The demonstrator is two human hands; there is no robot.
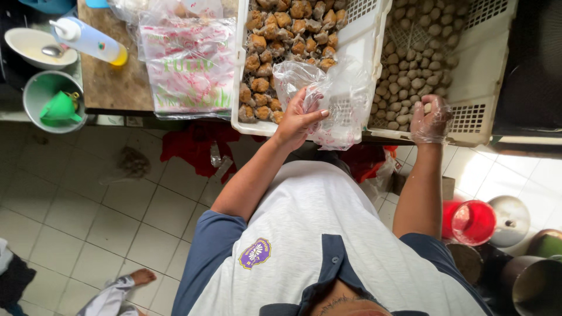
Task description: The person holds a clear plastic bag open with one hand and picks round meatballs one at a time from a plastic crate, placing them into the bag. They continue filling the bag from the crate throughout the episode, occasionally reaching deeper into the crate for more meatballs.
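Clear plastic is what my left hand (298, 117) grips: a thin bag (328, 96), pinched at its mouth between thumb and fingers, hanging over the front edge of the left crate (237, 88). My right hand (430, 120) wears a thin see-through glove and curls loosely at the near corner of the right crate (492, 70), among the pale meatballs (410, 76); it seems to cup one or two, though I cannot tell for sure. To fill the bag well, I judge I should spread its mouth wider with my left fingers and keep it low against the crate rim, so nothing rolls off. The bag sits between my two hands, touching the left one and well apart from the right. Brown fried pieces (281, 41) lie just beyond my left hand
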